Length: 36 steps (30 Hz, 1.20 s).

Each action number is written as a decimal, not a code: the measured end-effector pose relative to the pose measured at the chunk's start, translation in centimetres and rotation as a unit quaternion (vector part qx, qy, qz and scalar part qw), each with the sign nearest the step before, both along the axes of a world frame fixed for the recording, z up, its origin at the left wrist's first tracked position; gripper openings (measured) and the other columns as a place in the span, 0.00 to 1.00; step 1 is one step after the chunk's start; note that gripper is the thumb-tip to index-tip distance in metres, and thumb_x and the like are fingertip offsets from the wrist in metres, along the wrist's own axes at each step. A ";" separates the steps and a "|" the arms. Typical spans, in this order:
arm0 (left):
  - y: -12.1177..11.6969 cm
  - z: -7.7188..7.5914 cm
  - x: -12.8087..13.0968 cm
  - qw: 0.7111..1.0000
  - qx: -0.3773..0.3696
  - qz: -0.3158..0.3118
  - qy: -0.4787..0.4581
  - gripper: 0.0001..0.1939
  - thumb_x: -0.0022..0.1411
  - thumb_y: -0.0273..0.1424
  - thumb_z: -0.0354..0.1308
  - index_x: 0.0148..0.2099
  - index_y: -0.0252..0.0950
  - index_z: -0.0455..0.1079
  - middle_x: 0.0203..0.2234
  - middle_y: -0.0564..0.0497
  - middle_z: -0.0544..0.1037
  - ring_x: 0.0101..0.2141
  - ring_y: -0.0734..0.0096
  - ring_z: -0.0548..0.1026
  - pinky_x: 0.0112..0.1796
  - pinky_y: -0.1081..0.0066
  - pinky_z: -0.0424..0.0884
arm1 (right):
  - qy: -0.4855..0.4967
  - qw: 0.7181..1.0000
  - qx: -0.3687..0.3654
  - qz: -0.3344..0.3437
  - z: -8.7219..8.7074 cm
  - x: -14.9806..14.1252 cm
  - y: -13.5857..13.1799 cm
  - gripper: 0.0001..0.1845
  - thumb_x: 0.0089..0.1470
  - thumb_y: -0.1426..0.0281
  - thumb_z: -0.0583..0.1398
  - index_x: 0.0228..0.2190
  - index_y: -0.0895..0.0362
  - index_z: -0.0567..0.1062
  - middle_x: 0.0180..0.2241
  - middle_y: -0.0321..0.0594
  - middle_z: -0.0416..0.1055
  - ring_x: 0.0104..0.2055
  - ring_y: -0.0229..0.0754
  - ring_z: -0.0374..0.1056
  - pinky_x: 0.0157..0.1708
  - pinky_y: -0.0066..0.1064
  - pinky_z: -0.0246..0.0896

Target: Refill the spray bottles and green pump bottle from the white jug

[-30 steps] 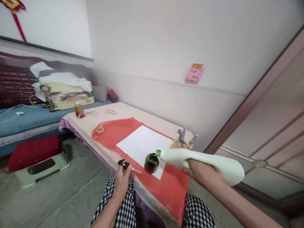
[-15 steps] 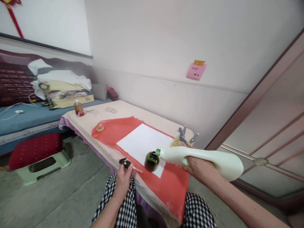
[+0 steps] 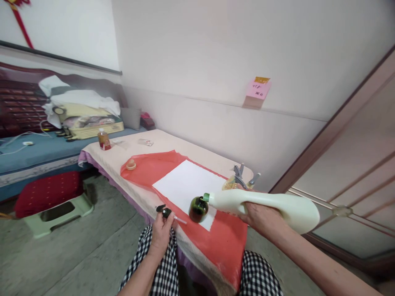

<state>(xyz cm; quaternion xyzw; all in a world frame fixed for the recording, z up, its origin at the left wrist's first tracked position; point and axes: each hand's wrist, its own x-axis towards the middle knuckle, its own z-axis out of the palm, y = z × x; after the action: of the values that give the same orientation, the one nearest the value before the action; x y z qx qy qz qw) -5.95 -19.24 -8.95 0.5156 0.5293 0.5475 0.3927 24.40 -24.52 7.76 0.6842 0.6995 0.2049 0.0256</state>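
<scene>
My right hand [image 3: 257, 213] is closed round the handle of a large pale green bottle [image 3: 296, 211], tipped almost level. Its green mouth meets the opening of a dark green bottle [image 3: 198, 210], which stands on a white sheet [image 3: 182, 181] and holds dark liquid in its lower part. Between the fingers of my left hand [image 3: 162, 230] is a black pump head [image 3: 164, 211] with a thin pale tube pointing right, just left of the dark bottle. Whether liquid flows between the two bottles cannot be made out.
Red plastic [image 3: 228, 234] lies under the sheet on the cloth-covered table [image 3: 163, 139]. A small round lid [image 3: 131, 165] rests on its far end. Beyond stands an amber bottle [image 3: 104, 140]. Grey-handled tools [image 3: 239, 174] sit by the wall. A red-covered stool [image 3: 49, 195] is at left.
The whole view has shifted slightly to the right. Both hands, the tipped bottle and the pump head keep their places relative to the dark green bottle.
</scene>
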 end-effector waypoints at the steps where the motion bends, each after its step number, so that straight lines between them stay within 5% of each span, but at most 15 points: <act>1: 0.0 0.1 0.0 1.000 -0.003 -0.001 -0.001 0.23 0.59 0.48 0.55 0.46 0.34 0.68 0.34 0.47 0.77 0.38 0.61 0.75 0.40 0.64 0.69 | 0.000 1.000 0.001 0.002 0.1 0.0 0.0 0.40 0.51 0.68 0.58 0.64 0.55 0.54 0.58 0.55 0.65 0.52 0.61 0.69 0.50 0.49 0.66; 12: -0.2 0.4 0.4 1.000 0.001 0.008 -0.030 0.24 0.58 0.48 0.57 0.47 0.33 0.68 0.35 0.46 0.78 0.37 0.61 0.75 0.41 0.63 0.70 | 0.005 1.000 0.005 0.021 0.5 0.2 0.1 0.43 0.48 0.72 0.58 0.65 0.56 0.52 0.60 0.54 0.62 0.57 0.60 0.63 0.57 0.49 0.57; 22: -0.1 0.4 0.3 1.000 0.012 0.015 0.016 0.23 0.58 0.47 0.56 0.46 0.34 0.69 0.36 0.46 0.78 0.38 0.60 0.75 0.41 0.63 0.70 | 0.009 0.999 0.013 0.031 0.6 0.3 0.4 0.44 0.48 0.71 0.58 0.65 0.52 0.51 0.62 0.50 0.61 0.58 0.59 0.62 0.53 0.47 0.62; 36: -0.3 0.6 0.3 1.000 0.010 0.017 0.018 0.21 0.58 0.48 0.56 0.42 0.35 0.69 0.27 0.51 0.75 0.32 0.63 0.74 0.35 0.66 0.69 | -0.009 0.999 0.026 0.046 0.9 0.1 0.7 0.39 0.49 0.71 0.57 0.63 0.50 0.56 0.58 0.47 0.65 0.58 0.57 0.62 0.55 0.47 0.59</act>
<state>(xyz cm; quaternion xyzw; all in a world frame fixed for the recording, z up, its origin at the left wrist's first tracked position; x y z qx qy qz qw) -5.63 -19.49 -8.34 0.5202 0.5396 0.5499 0.3685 24.51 -23.80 8.62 0.6503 0.7240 0.2300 0.0043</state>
